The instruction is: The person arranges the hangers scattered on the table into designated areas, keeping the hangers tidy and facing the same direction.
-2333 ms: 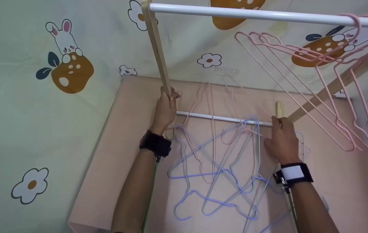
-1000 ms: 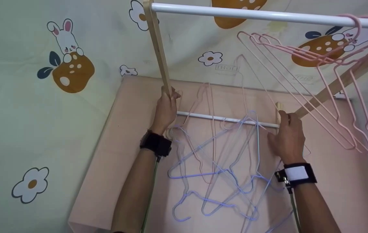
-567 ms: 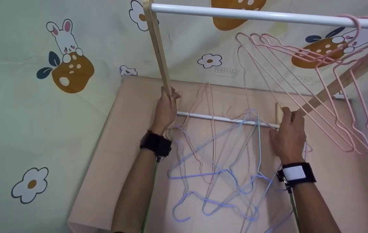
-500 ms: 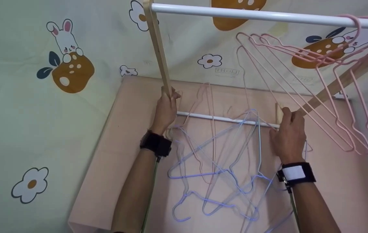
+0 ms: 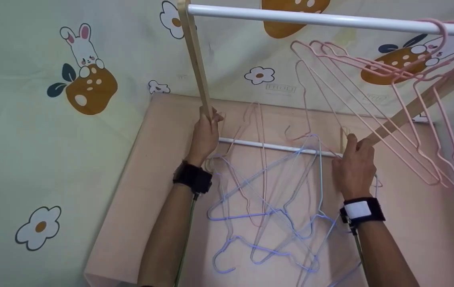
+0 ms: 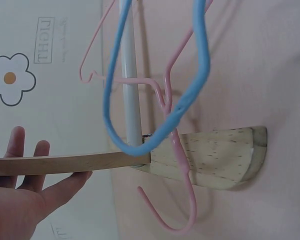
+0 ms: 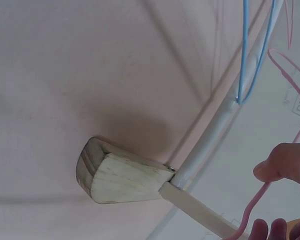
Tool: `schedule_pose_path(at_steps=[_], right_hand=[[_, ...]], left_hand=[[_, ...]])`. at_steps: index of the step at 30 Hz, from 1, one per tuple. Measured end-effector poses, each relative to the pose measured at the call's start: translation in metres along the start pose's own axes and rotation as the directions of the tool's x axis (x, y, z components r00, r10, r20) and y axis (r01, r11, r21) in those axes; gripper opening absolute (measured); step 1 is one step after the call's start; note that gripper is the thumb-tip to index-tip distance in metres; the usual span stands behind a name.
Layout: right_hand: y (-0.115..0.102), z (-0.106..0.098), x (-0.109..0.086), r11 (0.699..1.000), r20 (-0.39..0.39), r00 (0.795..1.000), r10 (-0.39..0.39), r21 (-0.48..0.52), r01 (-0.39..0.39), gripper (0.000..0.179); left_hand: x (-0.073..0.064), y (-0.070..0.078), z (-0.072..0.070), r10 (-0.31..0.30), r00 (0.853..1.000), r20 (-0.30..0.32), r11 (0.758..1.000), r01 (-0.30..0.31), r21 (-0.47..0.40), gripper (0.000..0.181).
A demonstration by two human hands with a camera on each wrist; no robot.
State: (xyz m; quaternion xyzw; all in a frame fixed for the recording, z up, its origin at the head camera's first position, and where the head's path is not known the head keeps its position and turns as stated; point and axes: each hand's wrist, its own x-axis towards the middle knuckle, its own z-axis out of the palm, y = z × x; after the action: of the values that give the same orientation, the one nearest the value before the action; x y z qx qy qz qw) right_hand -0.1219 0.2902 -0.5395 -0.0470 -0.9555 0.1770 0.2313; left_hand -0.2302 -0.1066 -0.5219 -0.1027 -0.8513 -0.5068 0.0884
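Note:
My left hand (image 5: pixel 205 133) grips the left wooden post (image 5: pixel 197 63) of a hanger rack, and the left wrist view shows its fingers spread about the post. Near the foot of the right post, my right hand (image 5: pixel 354 167) holds a pink clothes hanger (image 5: pixel 306 107) by one end. Its thumb lies over the pink wire in the right wrist view. That hanger's hook points left, above the rack's white lower bar (image 5: pixel 279 147). Several blue hangers (image 5: pixel 247 216) lie overlapping in front of the bar. Another pink hanger (image 5: pixel 263 171) leans across the bar near my left hand.
Several pink hangers (image 5: pixel 414 115) hang from the white top rail (image 5: pixel 310 18) at the right. The right wooden post (image 5: pixel 422 103) slants behind them. A pink-covered table (image 5: pixel 139 191) bears the rack, with a patterned cloth (image 5: pixel 31 159) behind and at the left.
My right hand has shifted slightly right and up. The pink hanger in it has risen and turned, bringing its hook above the lower bar. My left hand stays on the post.

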Motion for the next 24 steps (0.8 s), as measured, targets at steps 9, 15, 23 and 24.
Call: schedule_pose_path(at_steps=[9,15,23,24], right_hand=[[0.001,0.008,0.000,0.999,-0.051,0.998,-0.027,-0.030,0.026,0.051],[-0.001,0.009,0.001,0.999,-0.054,0.999,0.000,-0.039,-0.002,0.049],[-0.012,0.008,0.003,0.998,-0.067,0.996,-0.064,-0.025,0.062,0.059],[-0.014,0.008,0.004,0.997,-0.075,0.994,-0.078,-0.016,0.077,0.061]], left_hand=[[0.000,0.000,0.000,-0.018,1.000,0.008,1.000,0.018,-0.010,0.016],[0.000,0.001,0.000,-0.048,0.999,0.012,0.999,0.048,-0.001,0.018],[-0.001,0.001,0.000,-0.041,0.999,0.005,0.999,0.041,-0.006,0.017],[-0.001,0.001,0.000,-0.038,0.999,0.002,0.999,0.038,-0.007,0.017]])
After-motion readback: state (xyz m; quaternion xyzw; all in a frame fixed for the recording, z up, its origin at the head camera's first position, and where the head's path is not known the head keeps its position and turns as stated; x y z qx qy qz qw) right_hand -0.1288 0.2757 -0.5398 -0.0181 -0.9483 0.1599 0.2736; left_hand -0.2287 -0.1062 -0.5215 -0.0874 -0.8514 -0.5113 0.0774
